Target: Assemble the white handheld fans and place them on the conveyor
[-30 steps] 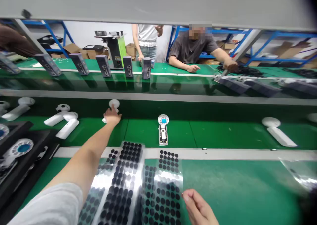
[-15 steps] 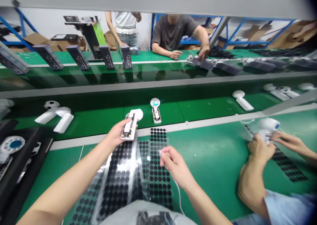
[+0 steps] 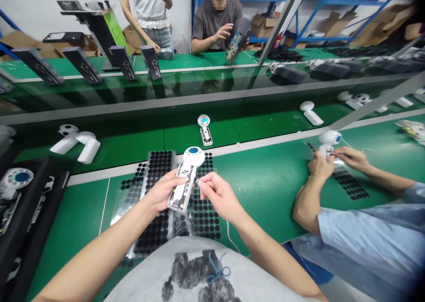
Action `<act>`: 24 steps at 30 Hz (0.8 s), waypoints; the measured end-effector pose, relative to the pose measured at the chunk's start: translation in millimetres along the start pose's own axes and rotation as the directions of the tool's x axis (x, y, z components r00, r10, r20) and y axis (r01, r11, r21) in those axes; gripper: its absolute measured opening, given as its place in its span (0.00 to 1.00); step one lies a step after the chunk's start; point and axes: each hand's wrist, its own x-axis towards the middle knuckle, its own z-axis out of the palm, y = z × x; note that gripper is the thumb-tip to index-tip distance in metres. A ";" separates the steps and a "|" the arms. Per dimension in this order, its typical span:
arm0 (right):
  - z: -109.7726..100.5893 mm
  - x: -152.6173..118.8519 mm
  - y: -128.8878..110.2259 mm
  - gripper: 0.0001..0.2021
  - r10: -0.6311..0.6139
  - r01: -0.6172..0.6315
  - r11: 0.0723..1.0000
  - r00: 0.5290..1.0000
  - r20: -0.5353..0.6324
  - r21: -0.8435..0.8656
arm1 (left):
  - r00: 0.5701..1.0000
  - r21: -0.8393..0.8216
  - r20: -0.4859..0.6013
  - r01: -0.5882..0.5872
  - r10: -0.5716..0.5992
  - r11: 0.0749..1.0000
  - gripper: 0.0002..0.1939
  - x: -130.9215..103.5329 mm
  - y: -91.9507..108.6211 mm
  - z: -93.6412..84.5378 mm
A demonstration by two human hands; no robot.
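Observation:
My left hand (image 3: 165,190) grips a white handheld fan (image 3: 193,156), its round blue-centred head up and the front of its handle showing dark parts under a white strip. Between the thumb and fingers of my right hand (image 3: 217,193) is a small cable plug (image 3: 198,182), close beside the fan's handle; I cannot tell whether it touches. A white cable (image 3: 229,233) trails down below that hand. Under both hands lie sheets of round black pads (image 3: 156,224). A similar fan (image 3: 206,135) lies on the green belt ahead.
A co-worker's hands (image 3: 321,162) hold another fan at the right. Dark boxes (image 3: 151,63) stand on the far belt, where a seated person holds one. White fans (image 3: 89,147) lie at the left of the near belt. A black tray (image 3: 40,191) holds more fans at my left.
My left hand has turned the fan so its blue-centred head faces me and brought it nearer. My right hand with the plug has moved up beside it. Across the belt, a person has lifted a box.

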 end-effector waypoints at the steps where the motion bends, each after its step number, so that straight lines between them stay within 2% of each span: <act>1: 1.5 -0.1 -0.9 0.07 -0.006 0.006 1.000 1.000 0.008 -0.010 | 1.000 0.004 0.009 -0.002 0.002 1.000 0.14 -2.6 -0.1 2.8; 7: 5.0 1.7 -3.8 0.06 0.019 -0.016 0.999 0.997 0.079 -0.043 | 1.000 0.000 -0.007 -0.024 0.024 1.000 0.17 -10.7 -1.0 7.5; 11: 4.5 2.9 -2.0 0.06 0.046 -0.053 0.998 0.987 0.152 0.042 | 1.000 0.018 0.002 -0.009 0.009 1.000 0.18 -12.6 -1.9 5.4; 15: 3.8 0.5 -3.9 0.06 0.042 -0.047 0.998 0.990 0.135 0.035 | 0.999 0.027 0.035 0.006 -0.007 1.000 0.20 -14.2 -2.7 5.0; 18: -0.1 -2.2 -6.7 0.06 0.060 -0.043 0.991 0.990 0.129 -0.130 | 0.999 0.142 0.035 -0.040 0.036 0.989 0.22 -15.3 -3.1 4.2; 20: -3.3 -2.6 -6.6 0.05 0.105 -0.065 0.975 0.978 0.180 -0.211 | 0.997 0.240 0.059 -0.066 0.054 0.969 0.22 -16.0 -3.2 3.1; 22: -4.9 -1.8 -4.3 0.05 0.138 -0.088 0.972 0.964 0.227 -0.216 | 0.996 0.301 0.073 -0.078 0.058 0.951 0.22 -16.5 -3.1 1.8; 24: -4.2 -0.8 -0.9 0.05 0.128 -0.091 0.980 0.968 0.214 -0.175 | 0.995 0.323 0.053 -0.098 0.085 0.941 0.22 -16.7 -2.5 0.6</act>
